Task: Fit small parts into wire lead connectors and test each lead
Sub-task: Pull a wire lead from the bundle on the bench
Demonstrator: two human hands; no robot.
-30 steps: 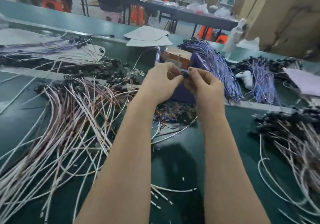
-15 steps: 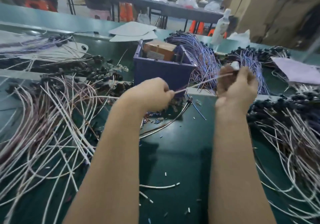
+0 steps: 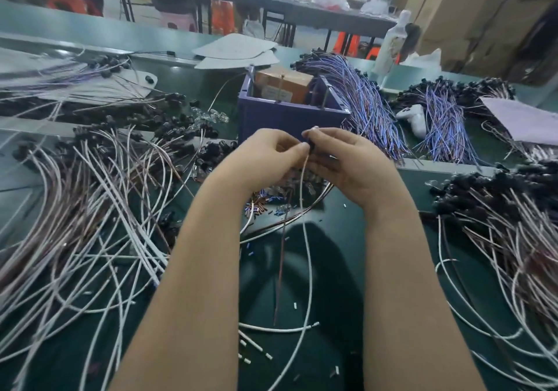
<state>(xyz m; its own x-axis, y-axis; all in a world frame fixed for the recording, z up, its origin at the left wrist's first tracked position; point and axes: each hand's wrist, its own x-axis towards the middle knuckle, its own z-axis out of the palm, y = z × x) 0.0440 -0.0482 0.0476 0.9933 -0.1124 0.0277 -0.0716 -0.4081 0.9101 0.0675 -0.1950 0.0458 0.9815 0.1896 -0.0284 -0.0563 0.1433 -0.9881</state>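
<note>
Head, L hand (image 3: 265,158), R hand (image 3: 350,164), 1 lead (image 3: 305,239)

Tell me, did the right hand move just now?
Yes. The right hand moved left, from right of the purple box to in front of it, meeting the left hand on the wire lead.

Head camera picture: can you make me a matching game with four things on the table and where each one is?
Things:
1. blue box
2. white wire
3. purple-blue wire bundle
4. brown carton

Places:
A. hangs down from where the left hand and right hand pinch it
B. inside the blue box
C. just behind the hands
D. right of the blue box

Pairs: 1-C, 2-A, 3-D, 4-B.
</note>
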